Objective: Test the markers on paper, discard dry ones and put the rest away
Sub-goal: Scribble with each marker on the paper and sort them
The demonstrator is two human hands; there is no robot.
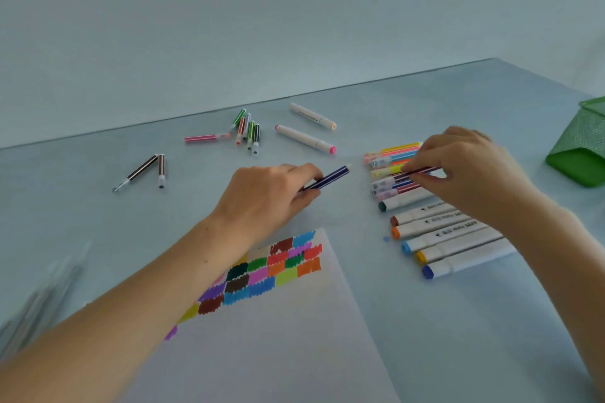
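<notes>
My left hand [262, 196] pinched a dark blue striped marker [327, 178] just above the table [98, 222], beyond the top edge of the paper [278, 337] with its colour swatches. My right hand [465, 170] had its fingertips closed on a dark red striped marker [422, 171] lying in the row of thin markers [389, 157]. Nearer me, the thick white markers [458, 249] lay side by side, well apart from the scattered ones [248, 131] at the far edge.
</notes>
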